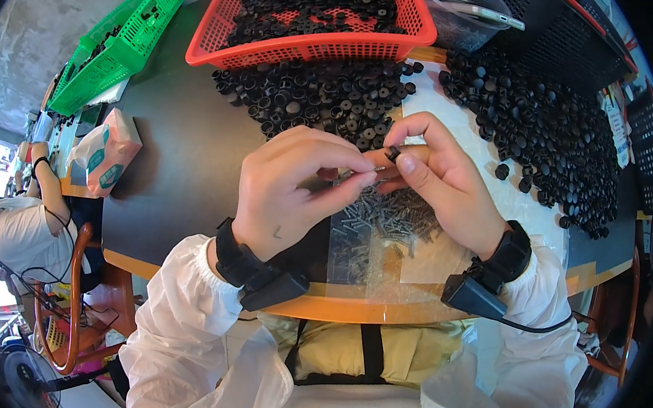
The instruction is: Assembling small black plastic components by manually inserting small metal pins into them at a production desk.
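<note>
My left hand [289, 181] pinches a small, slim silvery metal piece [378, 168] between thumb and fingertips; whether it is a screw or a spring I cannot tell. Close beside it, my right hand [442, 171] grips a small round black plastic cap [392, 154] between thumb and forefinger. The metal piece points toward the cap, and the fingers partly hide where they meet. Below both hands lies a heap of similar slim metal pieces [387, 219] on clear plastic. Just beyond the hands spreads a pile of black caps and rings [312, 98].
A red basket [316, 62] of black parts stands at the back. More black caps [535, 129] are heaped at right, near a clear tub [466, 30] holding a phone. At left are a green basket [127, 43], a tissue pack [110, 152] and another seated person [26, 224].
</note>
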`<state>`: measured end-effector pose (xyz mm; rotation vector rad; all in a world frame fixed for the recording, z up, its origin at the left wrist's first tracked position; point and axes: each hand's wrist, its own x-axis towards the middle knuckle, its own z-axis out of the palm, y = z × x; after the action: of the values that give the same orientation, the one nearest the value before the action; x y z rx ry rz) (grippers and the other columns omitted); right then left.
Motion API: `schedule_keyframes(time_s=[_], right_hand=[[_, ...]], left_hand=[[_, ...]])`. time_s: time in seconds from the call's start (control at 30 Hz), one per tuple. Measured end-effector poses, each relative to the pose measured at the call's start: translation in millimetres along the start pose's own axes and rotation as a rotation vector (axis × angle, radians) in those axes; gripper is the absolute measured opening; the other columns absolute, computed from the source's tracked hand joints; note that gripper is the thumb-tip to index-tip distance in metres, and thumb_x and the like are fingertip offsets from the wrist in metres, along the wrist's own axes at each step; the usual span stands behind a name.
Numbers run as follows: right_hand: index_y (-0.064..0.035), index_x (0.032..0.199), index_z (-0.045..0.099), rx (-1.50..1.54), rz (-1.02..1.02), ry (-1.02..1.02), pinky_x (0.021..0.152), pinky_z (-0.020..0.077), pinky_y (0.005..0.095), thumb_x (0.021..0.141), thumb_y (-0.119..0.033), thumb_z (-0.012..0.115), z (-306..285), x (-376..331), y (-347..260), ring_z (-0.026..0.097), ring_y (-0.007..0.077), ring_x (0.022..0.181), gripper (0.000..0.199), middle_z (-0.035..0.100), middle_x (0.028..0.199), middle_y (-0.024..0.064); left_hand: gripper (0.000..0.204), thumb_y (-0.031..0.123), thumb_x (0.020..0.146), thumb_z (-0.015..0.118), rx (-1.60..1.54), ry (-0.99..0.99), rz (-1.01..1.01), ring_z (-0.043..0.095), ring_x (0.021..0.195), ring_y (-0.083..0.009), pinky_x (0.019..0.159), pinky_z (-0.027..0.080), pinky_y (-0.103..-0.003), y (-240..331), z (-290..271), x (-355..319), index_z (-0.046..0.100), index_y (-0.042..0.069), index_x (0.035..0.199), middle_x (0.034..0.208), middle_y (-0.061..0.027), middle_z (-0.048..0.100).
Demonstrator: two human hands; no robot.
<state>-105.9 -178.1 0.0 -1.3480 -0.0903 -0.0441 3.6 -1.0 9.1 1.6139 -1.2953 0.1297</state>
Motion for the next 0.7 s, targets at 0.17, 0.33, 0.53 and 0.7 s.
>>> schedule_keyframes(time_s=[0.17,0.33,0.53,0.7], right_hand=[[-0.0075,0.116,0.041,0.023,0.008,-0.045,0.087,0.0479,0.0283,0.104,-0.019,0.043,5,-2,3,0.059,0.0106,0.101,0.017,0.059,0.108,0.0046],[-0.0086,0.116,0.038,0.028,0.021,-0.050,0.087,0.0464,0.0289,0.104,-0.018,0.042,4,-3,5,0.055,0.0106,0.104,0.016,0.054,0.112,0.0048],[-0.0065,0.114,0.046,-0.035,-0.113,-0.012,0.087,0.0455,0.0282,0.099,-0.012,0.052,8,0,5,0.050,0.0097,0.109,0.017,0.052,0.116,0.0050],[-0.0029,0.107,0.059,-0.172,-0.097,0.102,0.088,0.0471,0.0272,0.092,-0.006,0.062,3,0,-4,0.055,0.0092,0.102,0.015,0.058,0.110,0.0030]], left_hand=[[0.022,-0.002,0.068,0.079,0.105,0.050,0.094,0.058,0.065,-0.0146,0.057,0.047,-0.025,3,3,1,0.068,0.007,0.084,0.082,-0.0047,0.069],[0.024,-0.002,0.065,0.080,0.162,0.060,0.134,0.059,0.064,-0.0158,0.058,0.047,-0.026,2,3,2,0.068,0.008,0.083,0.080,-0.0043,0.069],[0.024,-0.001,0.064,0.081,0.153,0.072,0.197,0.061,0.065,-0.0166,0.059,0.047,-0.027,1,4,3,0.068,0.008,0.083,0.080,-0.0046,0.070],[0.023,-0.004,0.066,0.080,0.147,0.076,0.132,0.062,0.066,-0.0157,0.058,0.048,-0.026,2,2,0,0.069,0.007,0.084,0.082,-0.0052,0.070]])
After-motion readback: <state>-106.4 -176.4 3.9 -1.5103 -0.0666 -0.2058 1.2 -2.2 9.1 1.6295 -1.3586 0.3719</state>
